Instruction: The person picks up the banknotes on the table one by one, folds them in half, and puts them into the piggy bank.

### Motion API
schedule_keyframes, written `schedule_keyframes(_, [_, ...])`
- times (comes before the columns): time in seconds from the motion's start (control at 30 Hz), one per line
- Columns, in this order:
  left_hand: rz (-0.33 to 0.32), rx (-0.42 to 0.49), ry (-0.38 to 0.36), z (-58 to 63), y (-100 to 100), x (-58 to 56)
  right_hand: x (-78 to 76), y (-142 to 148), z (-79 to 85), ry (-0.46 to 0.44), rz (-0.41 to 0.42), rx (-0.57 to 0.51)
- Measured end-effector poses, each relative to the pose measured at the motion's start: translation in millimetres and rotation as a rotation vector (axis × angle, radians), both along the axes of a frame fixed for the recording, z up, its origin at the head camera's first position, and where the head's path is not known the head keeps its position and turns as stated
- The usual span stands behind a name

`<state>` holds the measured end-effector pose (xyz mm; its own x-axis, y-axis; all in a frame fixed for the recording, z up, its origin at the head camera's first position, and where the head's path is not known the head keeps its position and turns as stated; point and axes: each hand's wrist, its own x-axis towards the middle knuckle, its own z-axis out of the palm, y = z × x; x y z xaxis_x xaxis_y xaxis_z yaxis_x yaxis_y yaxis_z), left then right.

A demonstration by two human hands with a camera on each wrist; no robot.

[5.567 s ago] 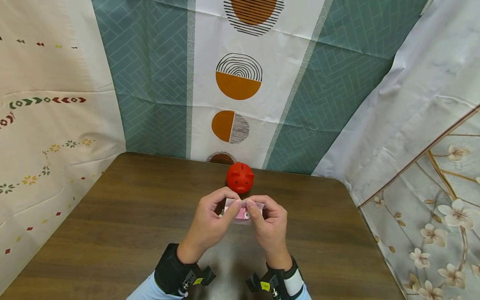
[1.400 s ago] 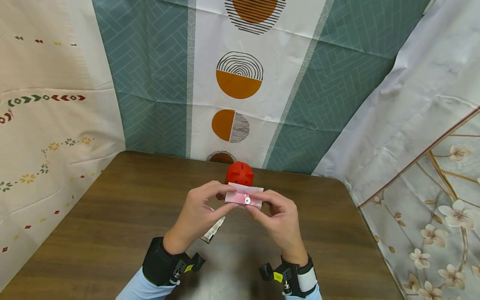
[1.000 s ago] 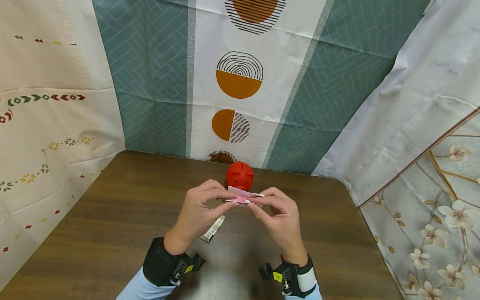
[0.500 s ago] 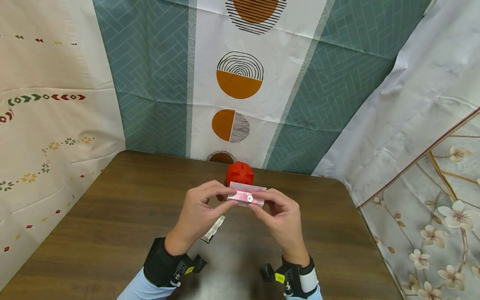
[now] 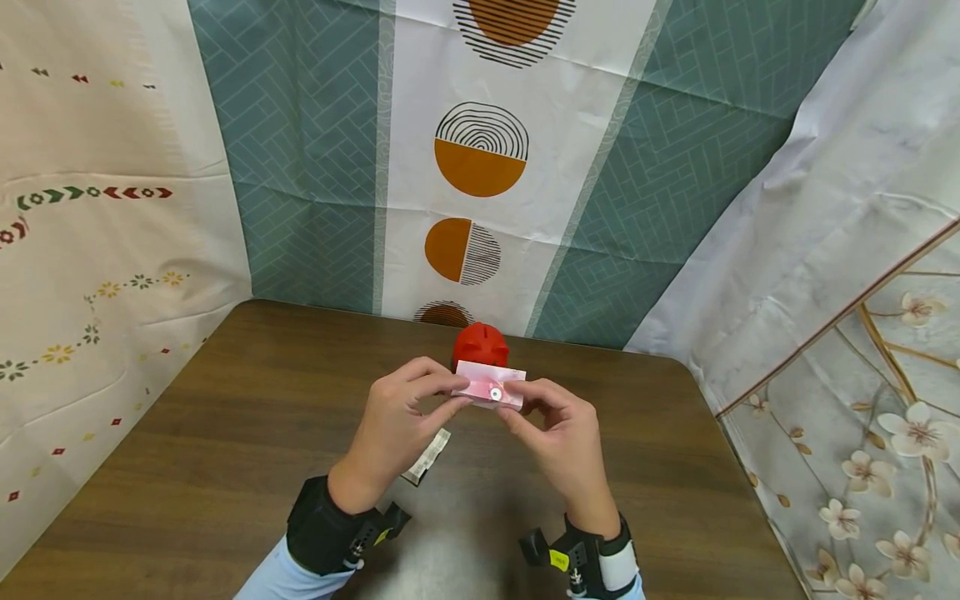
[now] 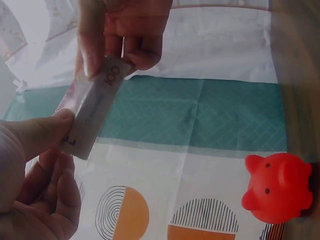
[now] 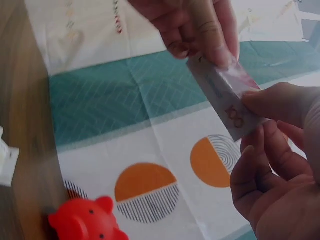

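A folded pink banknote [image 5: 483,375] is held up between both hands, close in front of a red piggy bank [image 5: 480,342]. My left hand [image 5: 397,425] pinches its left end between thumb and fingers. At the other end, the thumb and fingers of my right hand [image 5: 561,429] grip it. In the head view a small white round spot shows on the note near the right fingertips. Both wrist views show the pale back of the banknote [image 6: 95,107] printed with 100. The note overlaps the pig's lower front in the head view.
A pale, folded paper strip with a dark edge [image 5: 427,458] lies on the wooden table [image 5: 247,433], just right of my left forearm. Patterned cloths [image 5: 315,167] hang behind the table and at both sides.
Earlier both thumbs met at the note's middle; now the hands are farther apart, holding its ends. The paper strip has come into view. Lately the note tips back and forth, its face now turned up.
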<state>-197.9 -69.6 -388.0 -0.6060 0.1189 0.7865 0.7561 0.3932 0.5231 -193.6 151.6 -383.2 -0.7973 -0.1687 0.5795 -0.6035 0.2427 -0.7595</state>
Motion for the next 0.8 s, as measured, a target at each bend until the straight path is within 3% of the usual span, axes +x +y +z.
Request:
schedule_keyframes(0.2, [0.016,-0.021,0.028,1.7,-0.4,0.2,2.1,-0.8,2.2,-0.099,0.025,-0.09])
schedule_keyframes(0.43, [0.02,0.005,0.058,1.5,-0.3,-1.9,1.1,-1.2,0.2,-0.091,0.051,-0.076])
schedule_keyframes(0.6, [-0.068,0.076,-0.072,0.4,-0.4,-3.0,0.5,-0.9,0.0,-0.103,0.043,-0.092])
schedule_keyframes(0.8, [-0.189,0.174,-0.288,-4.1,3.5,-1.1,-0.3,-0.8,-1.2,-0.084,0.131,-0.126])
